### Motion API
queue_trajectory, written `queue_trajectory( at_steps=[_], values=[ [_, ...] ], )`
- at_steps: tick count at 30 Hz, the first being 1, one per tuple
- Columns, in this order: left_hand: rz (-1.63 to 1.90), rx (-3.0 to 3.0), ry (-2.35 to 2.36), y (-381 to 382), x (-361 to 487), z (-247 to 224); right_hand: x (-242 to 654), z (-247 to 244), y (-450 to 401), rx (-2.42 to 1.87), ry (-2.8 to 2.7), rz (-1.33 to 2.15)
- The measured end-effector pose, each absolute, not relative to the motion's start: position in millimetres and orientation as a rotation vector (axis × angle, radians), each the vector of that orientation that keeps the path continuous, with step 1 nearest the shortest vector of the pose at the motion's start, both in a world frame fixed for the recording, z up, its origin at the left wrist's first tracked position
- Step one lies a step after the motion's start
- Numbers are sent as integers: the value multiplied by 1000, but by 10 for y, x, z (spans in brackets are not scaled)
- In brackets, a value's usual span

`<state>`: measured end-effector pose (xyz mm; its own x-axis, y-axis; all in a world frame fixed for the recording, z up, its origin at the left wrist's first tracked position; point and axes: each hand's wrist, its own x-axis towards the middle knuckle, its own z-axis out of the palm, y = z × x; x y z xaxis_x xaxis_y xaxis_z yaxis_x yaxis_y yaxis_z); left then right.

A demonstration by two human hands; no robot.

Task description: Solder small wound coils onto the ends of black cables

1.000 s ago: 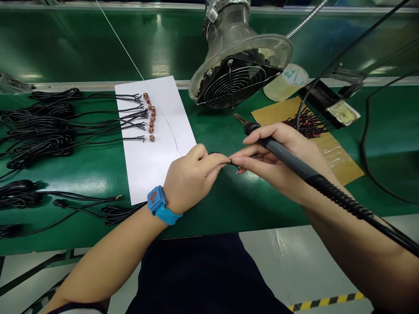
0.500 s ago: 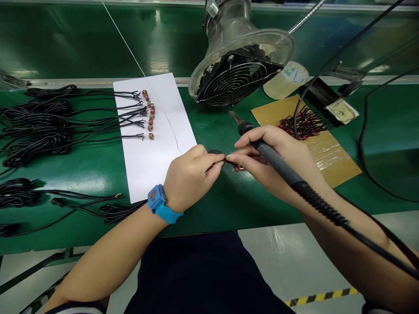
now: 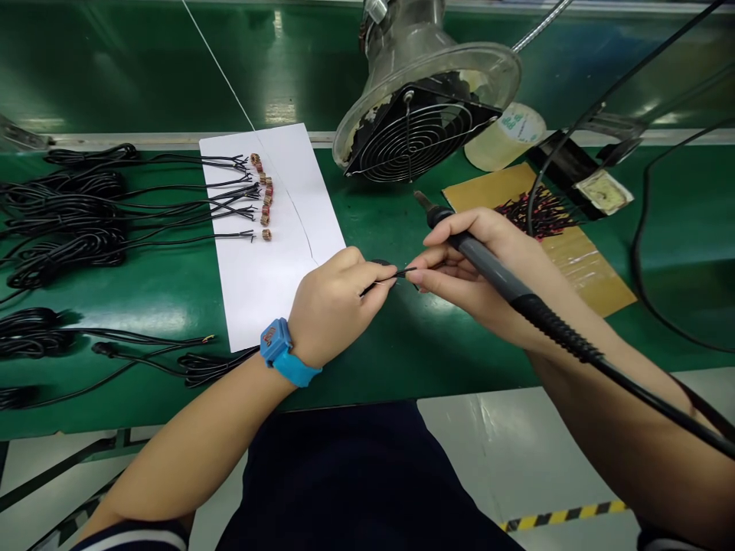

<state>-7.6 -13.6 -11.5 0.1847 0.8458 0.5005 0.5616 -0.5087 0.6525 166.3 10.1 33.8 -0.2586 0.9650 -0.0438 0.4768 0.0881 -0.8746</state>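
My left hand (image 3: 336, 306), with a blue wrist strap (image 3: 279, 344) on, pinches a thin black wire (image 3: 406, 272) between thumb and fingertips. The wire's end sticks out toward my right hand (image 3: 488, 264). A soldering iron (image 3: 488, 266) lies across that hand, held under the index finger, its tip (image 3: 423, 200) pointing up and away. The right thumb and fingertips are pressed together beside the wire's end; whether they touch it I cannot tell. Something dark and round, partly hidden, sits behind my left fingertips.
Several small copper coils (image 3: 266, 216) stand in a column on a white sheet (image 3: 253, 306), beside the ends of bundled black cables (image 3: 74, 256). A fume fan (image 3: 416, 138) hangs behind. On the right are short black-and-red pieces on brown cardboard (image 3: 597, 283), a jar (image 3: 505, 138) and a sponge (image 3: 604, 193).
My right hand has moved slightly right and up with the soldering iron. The copper coil that showed under its fingertips is out of sight, and the black wire's end now shows between the hands.
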Motion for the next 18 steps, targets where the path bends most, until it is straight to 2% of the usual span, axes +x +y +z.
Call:
queue_trajectory(
  at_steps=[12, 18],
  values=[
    [1112, 2330, 1258, -88, -101, -153, 1642, 432, 123, -1465, -2088, 907],
    [1114, 2150, 1298, -88, -122, -122, 1749, 424, 108, -1351, -1847, 1171]
  ],
)
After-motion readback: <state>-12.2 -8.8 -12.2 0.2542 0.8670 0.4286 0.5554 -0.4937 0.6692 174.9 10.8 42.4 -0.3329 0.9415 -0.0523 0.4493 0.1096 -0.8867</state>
